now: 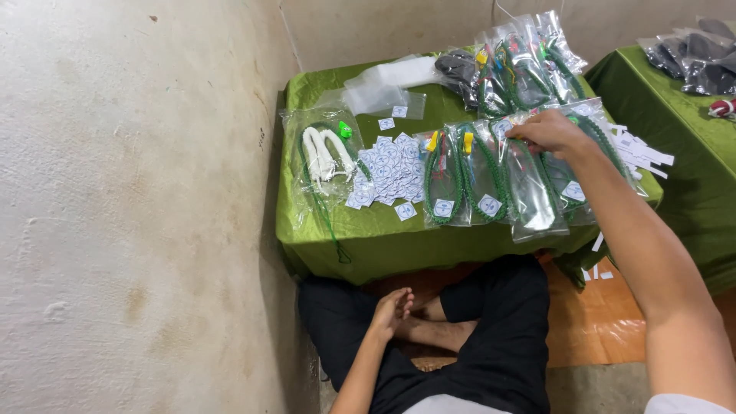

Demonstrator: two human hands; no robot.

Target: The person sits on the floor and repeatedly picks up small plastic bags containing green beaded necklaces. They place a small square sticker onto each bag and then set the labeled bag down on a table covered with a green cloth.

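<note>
Green-clothed table [368, 238] by plaster wall [130, 192]; right hand [548, 132] fingers seemingly pinching bagged beads [533, 184]; left hand [392, 309] relaxed

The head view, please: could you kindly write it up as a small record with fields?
Setting: low table under a green cloth, beside a plastered wall
Right hand: reaching out, grip closed on the top of a clear bag in a row of bagged green bead strings
Left hand: resting in the lap, holding nothing
Also on table: pile of small white labels, bag with white cord, empty clear bags
Posture: seated cross-legged on the floor
</note>
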